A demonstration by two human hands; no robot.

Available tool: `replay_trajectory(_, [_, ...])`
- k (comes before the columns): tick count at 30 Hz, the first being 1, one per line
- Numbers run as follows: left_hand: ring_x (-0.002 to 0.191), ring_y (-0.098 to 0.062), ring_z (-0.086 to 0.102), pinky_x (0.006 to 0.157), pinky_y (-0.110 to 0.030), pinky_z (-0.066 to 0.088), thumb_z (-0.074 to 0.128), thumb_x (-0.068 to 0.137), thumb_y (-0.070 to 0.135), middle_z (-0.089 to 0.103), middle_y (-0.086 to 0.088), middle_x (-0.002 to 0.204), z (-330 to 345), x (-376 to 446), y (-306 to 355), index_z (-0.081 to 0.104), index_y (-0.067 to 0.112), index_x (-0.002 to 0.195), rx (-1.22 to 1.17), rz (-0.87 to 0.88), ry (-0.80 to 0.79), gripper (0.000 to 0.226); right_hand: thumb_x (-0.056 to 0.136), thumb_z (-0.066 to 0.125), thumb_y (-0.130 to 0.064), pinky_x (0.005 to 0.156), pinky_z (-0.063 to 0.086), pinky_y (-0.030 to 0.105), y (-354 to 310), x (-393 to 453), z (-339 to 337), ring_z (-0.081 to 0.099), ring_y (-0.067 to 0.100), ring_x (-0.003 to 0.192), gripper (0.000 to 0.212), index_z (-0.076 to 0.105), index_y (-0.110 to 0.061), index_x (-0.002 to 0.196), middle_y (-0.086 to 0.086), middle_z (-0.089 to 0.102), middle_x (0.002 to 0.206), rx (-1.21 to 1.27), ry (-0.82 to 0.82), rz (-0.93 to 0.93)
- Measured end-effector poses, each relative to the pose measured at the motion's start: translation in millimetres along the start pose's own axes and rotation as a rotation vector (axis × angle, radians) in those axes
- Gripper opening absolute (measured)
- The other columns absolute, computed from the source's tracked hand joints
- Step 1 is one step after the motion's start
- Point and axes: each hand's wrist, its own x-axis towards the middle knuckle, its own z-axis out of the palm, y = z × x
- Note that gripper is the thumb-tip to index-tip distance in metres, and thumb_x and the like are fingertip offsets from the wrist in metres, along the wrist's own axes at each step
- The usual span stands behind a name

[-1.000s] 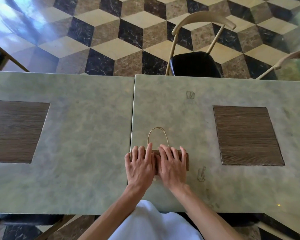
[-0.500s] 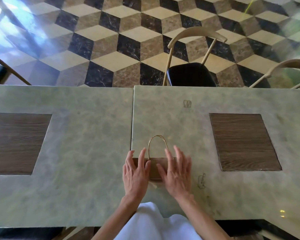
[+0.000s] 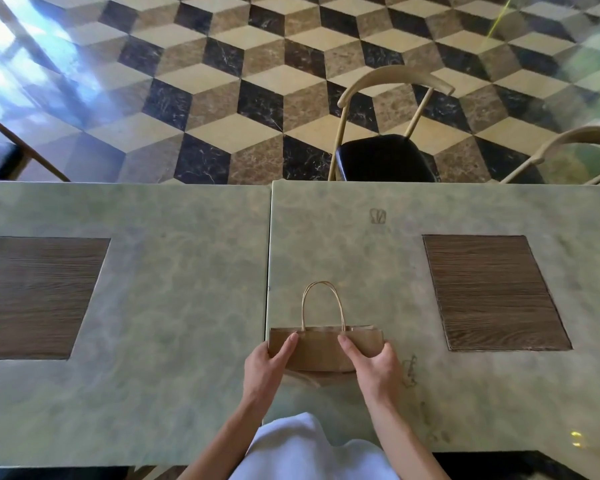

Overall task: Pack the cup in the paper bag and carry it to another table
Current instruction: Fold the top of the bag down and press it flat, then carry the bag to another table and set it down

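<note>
A small brown paper bag (image 3: 323, 348) lies flat and folded on the right-hand table (image 3: 378, 258), just right of the seam between the two tables. Its twine handle (image 3: 323, 303) points away from me. My left hand (image 3: 265, 370) pinches the bag's left end, thumb on top. My right hand (image 3: 374, 368) pinches its right end the same way. The bag's near edge is slightly off the tabletop. No cup is in view.
The left-hand table (image 3: 174, 306) butts against the right one. Each has a dark wooden inlay (image 3: 492, 292) (image 3: 39, 296). A black-seated chair (image 3: 385, 157) stands across the table, another chair (image 3: 568, 150) at far right. Patterned tile floor lies beyond.
My hands were pressed flat on top of the bag; they spread apart to its two ends and now grip it there. The camera view tilted up slightly.
</note>
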Motion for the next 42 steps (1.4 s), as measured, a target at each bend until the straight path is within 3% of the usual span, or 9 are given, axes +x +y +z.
replay_trajectory(7, [0.086,-0.011,0.070,0.072,-0.018,0.050,0.074,0.083,0.035,0.078,-0.001,0.092,-8,5,1,0.076,0.009,0.097,-0.300,-0.029,-0.206,0.030,0.037,0.080,-0.079,0.055,0.044,0.031,12,17,-17,0.052,0.017,0.053,0.077,0.052,-0.010,0.056,-0.004,0.054,0.055,-0.015,-0.165,-0.060])
replay_trajectory(10, [0.081,-0.011,0.069,0.070,-0.019,0.050,0.077,0.079,0.036,0.077,-0.001,0.087,-9,4,4,0.077,0.008,0.094,-0.336,-0.037,-0.214,0.031,0.032,0.080,-0.084,0.068,0.054,0.038,25,22,-19,0.068,0.025,0.067,0.095,0.069,0.001,0.073,0.010,0.075,0.071,-0.025,-0.221,-0.044])
replay_trajectory(13, [0.077,-0.011,0.068,0.072,-0.025,0.049,0.079,0.073,0.039,0.076,-0.003,0.083,-7,5,5,0.078,0.007,0.087,-0.351,-0.046,-0.203,0.035,0.036,0.084,-0.077,0.064,0.047,0.034,25,22,-23,0.058,0.017,0.063,0.101,0.066,0.012,0.080,0.000,0.064,0.066,0.053,-0.240,-0.023])
replay_trajectory(18, [0.069,-0.012,0.060,0.063,-0.022,0.045,0.076,0.074,0.039,0.068,-0.001,0.073,-12,7,13,0.076,0.006,0.075,-0.358,-0.001,-0.201,0.033,0.066,0.089,-0.042,0.049,0.031,0.027,9,13,-20,0.040,0.012,0.055,0.052,0.052,-0.011,0.050,-0.003,0.044,0.056,0.177,-0.251,-0.015])
replay_trajectory(24, [0.062,-0.009,0.051,0.057,-0.023,0.038,0.076,0.074,0.041,0.059,0.003,0.066,-27,11,14,0.073,0.002,0.073,-0.318,0.059,-0.093,0.039,0.076,0.085,-0.037,0.044,0.018,0.027,4,11,-3,0.024,0.013,0.051,0.058,0.036,-0.018,0.050,-0.007,0.026,0.050,0.207,-0.267,-0.099])
replay_trajectory(27, [0.062,-0.006,0.055,0.057,-0.018,0.041,0.075,0.084,0.031,0.063,0.005,0.066,-31,10,9,0.076,0.004,0.078,-0.314,0.040,-0.083,0.027,0.070,0.082,-0.051,0.053,0.025,0.030,9,9,5,0.032,0.014,0.058,0.051,0.050,-0.012,0.056,-0.001,0.035,0.056,0.221,-0.281,-0.069])
replay_trajectory(33, [0.063,-0.007,0.058,0.057,-0.013,0.043,0.069,0.088,0.016,0.068,0.004,0.069,-36,13,11,0.074,0.007,0.080,-0.354,-0.014,-0.168,0.013,0.084,0.079,-0.018,0.062,0.042,0.027,7,6,9,0.056,0.015,0.067,0.015,0.071,-0.007,0.075,-0.002,0.067,0.064,0.409,-0.315,0.132])
replay_trajectory(38, [0.061,-0.006,0.055,0.057,-0.016,0.040,0.062,0.093,0.011,0.063,0.005,0.066,-41,13,11,0.071,0.007,0.079,-0.325,-0.009,-0.152,0.017,0.089,0.074,-0.020,0.068,0.045,0.033,6,8,13,0.058,0.020,0.075,0.016,0.068,-0.011,0.079,0.008,0.068,0.079,0.447,-0.322,0.154])
replay_trajectory(42, [0.061,-0.015,0.031,0.056,-0.033,0.025,0.052,0.099,0.018,0.034,0.002,0.062,-34,15,8,0.038,0.014,0.065,-0.077,0.103,0.083,0.037,0.091,0.068,-0.038,0.071,0.039,0.038,7,9,19,0.047,0.021,0.078,0.029,0.062,-0.015,0.075,0.009,0.055,0.080,0.394,-0.284,0.129])
